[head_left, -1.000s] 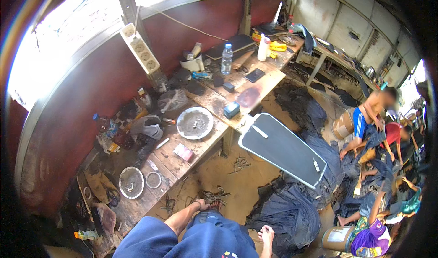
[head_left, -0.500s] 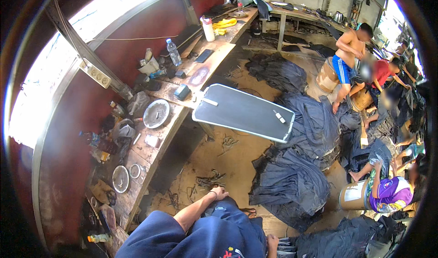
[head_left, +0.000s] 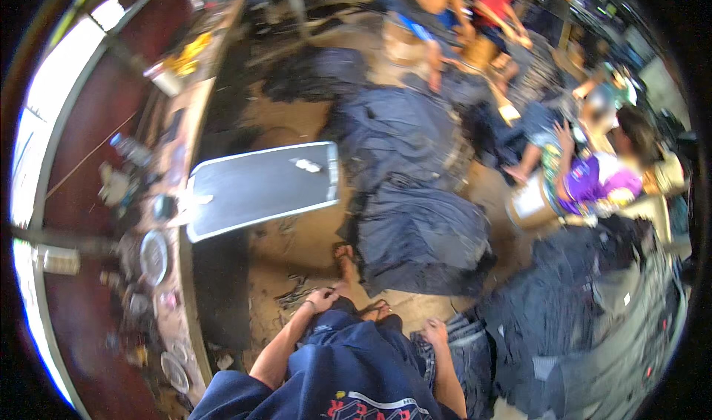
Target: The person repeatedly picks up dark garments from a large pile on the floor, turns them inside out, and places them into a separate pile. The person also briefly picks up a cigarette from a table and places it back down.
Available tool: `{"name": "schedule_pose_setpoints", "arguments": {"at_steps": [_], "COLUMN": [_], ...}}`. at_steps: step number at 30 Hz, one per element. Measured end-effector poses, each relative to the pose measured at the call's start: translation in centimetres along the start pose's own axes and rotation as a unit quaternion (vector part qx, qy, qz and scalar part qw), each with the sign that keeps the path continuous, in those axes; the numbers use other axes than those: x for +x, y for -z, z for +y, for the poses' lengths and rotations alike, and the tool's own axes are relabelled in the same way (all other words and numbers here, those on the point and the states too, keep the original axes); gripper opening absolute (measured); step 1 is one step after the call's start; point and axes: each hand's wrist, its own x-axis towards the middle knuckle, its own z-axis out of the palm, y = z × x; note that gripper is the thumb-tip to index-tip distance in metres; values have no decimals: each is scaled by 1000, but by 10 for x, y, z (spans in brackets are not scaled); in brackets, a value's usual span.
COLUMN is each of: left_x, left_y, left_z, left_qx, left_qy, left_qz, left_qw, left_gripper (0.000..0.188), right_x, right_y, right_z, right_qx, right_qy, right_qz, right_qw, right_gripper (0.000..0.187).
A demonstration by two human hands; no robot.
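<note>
My left hand [head_left: 322, 299] rests by my left leg, its fingers curled in, with nothing visible in them. On the other side, my right hand [head_left: 436, 332] hangs beside my right leg, close to a stack of folded dark jeans [head_left: 471, 357]; blur hides its fingers and whether it touches them. Ahead of me, a dark padded board with a pale rim [head_left: 259, 190] juts out from the workbench. A small white object [head_left: 305, 165] lies near its free end.
A cluttered wooden workbench [head_left: 194, 286] runs along my left, holding a round dish [head_left: 154, 258]. Piles of dark garments [head_left: 415, 234] cover the floor ahead, with a large heap [head_left: 556, 316] at right. Co-workers sit farther off, one in a purple shirt [head_left: 593, 182].
My view has swung to the right, so the board and bench sit farther left. My right hand and forearm now show more fully beside the jeans stack. The picture is blurrier.
</note>
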Motion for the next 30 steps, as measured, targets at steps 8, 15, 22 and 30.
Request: {"name": "schedule_pose_setpoints", "arguments": {"at_steps": [8,15,22,30], "left_x": [-2,-12,50,68], "left_y": [141,268,283,252], "left_z": [154,277,294,281], "left_qx": [21,63,167,281], "left_qy": [-296,-455,-362,-275], "left_qz": [-103,174,222,231], "left_qw": [949,871,890,890], "left_gripper": [49,39,48,55], "right_x": [-25,-18,-2,3], "right_y": [-46,-55,-57,-45], "right_z": [-99,-175,-203,-160], "right_qx": [-44,-61,-59,-19], "right_qy": [-34,-63,-33,-61], "right_qz": [24,66,105,94], "right_qw": [998,994,992,994], "right_gripper": [37,40,40,42]}}
